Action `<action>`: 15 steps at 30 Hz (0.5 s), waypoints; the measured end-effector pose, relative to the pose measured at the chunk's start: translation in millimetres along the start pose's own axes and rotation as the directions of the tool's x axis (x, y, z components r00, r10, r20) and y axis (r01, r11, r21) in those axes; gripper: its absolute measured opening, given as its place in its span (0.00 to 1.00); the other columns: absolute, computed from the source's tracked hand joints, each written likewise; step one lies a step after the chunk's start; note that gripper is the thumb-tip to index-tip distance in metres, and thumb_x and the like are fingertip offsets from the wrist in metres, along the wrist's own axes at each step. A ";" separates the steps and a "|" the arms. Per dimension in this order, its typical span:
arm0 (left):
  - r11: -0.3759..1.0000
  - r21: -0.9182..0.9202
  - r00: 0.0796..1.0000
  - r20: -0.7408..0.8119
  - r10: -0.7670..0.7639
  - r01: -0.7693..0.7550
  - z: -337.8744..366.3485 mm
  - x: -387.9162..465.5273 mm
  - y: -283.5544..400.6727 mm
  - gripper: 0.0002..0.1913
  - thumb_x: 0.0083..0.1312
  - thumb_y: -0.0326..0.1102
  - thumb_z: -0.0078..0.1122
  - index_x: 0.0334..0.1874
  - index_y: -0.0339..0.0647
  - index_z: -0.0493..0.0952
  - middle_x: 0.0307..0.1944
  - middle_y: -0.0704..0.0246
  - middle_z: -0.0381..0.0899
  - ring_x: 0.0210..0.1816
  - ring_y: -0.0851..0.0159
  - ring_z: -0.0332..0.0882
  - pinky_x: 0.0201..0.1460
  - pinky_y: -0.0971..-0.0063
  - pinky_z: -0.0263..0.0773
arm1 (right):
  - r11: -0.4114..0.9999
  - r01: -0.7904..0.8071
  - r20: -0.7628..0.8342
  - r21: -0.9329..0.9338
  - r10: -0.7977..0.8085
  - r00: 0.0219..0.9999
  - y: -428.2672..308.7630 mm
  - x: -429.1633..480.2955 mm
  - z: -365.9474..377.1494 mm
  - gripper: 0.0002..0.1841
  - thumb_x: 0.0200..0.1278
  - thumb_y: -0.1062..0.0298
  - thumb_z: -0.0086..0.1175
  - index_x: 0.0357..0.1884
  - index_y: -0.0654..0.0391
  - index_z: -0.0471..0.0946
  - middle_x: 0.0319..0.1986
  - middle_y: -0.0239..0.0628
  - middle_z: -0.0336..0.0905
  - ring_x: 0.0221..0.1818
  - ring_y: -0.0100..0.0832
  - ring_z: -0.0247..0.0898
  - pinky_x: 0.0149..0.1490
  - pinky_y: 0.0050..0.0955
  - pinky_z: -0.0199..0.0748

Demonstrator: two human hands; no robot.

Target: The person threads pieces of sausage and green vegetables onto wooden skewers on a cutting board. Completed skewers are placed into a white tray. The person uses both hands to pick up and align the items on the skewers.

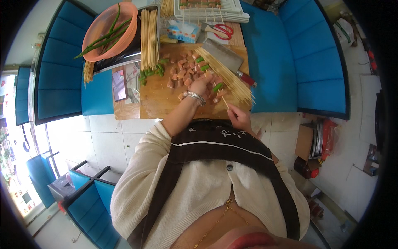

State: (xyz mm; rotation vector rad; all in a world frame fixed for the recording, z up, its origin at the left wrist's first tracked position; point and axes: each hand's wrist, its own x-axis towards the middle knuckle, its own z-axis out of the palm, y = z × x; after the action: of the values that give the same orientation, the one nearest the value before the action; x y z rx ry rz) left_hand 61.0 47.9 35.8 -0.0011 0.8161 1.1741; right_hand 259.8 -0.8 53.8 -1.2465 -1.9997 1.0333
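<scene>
My right hand (238, 116) grips the lower end of a wooden skewer (225, 101) near the front edge of the wooden cutting board (168, 107). Meat chunks and green pepper pieces (218, 86) are threaded on that skewer. Farther up, my left hand (201, 84), with silver bangles at its wrist, has its fingers at the meat on the skewer; the fingertips are partly hidden. Raw meat cubes (185, 69) lie spread beyond it, and cut green pepper pieces (151, 72) form a pile at the left. Bare skewers (231, 77) lie fanned beside my hands.
A cleaver (223, 54) lies on the board's far right, near red-handled scissors (223, 32) and a tissue pack (183, 31). Skewer bundles (149, 39), an orange plastic basin (131, 34) with long green peppers and a phone (120, 85) are at left. White trays (241, 14) hold finished skewers.
</scene>
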 end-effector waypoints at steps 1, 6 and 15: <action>1.000 -0.009 1.000 0.018 -0.024 0.024 -1.2 -0.6 -1.2 0.09 0.66 0.34 0.40 0.40 0.37 0.68 0.39 0.63 0.75 0.43 0.64 0.72 0.44 0.62 0.74 | 1.000 0.008 -0.001 -0.007 -0.008 1.000 0.6 -0.3 0.3 0.13 0.55 0.66 0.50 0.43 0.58 0.75 0.16 0.41 0.71 0.16 0.31 0.67 0.24 0.26 0.64; 0.994 0.046 0.995 0.028 -0.100 0.099 0.5 -6.4 -1.0 0.10 0.66 0.36 0.40 0.42 0.38 0.68 0.36 0.65 0.74 0.40 0.65 0.71 0.42 0.61 0.74 | 1.000 -0.013 0.011 -0.022 0.013 1.000 1.9 -1.2 2.0 0.14 0.55 0.66 0.50 0.43 0.58 0.75 0.19 0.42 0.73 0.18 0.33 0.69 0.25 0.26 0.65; 0.966 -0.091 0.968 -0.096 0.234 -0.243 16.1 7.8 43.4 0.15 0.66 0.43 0.42 0.45 0.38 0.64 0.36 0.62 0.74 0.35 0.61 0.75 0.38 0.68 0.74 | 0.997 0.075 0.030 -0.004 -0.075 0.997 -4.9 0.4 -2.2 0.13 0.54 0.68 0.52 0.43 0.58 0.75 0.23 0.43 0.75 0.23 0.34 0.72 0.28 0.26 0.68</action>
State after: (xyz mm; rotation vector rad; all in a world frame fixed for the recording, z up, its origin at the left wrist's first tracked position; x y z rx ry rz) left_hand 35.9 79.0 60.4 -0.0377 0.8459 1.4511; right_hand 258.9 -1.0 59.2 -1.1562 -2.0570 1.0166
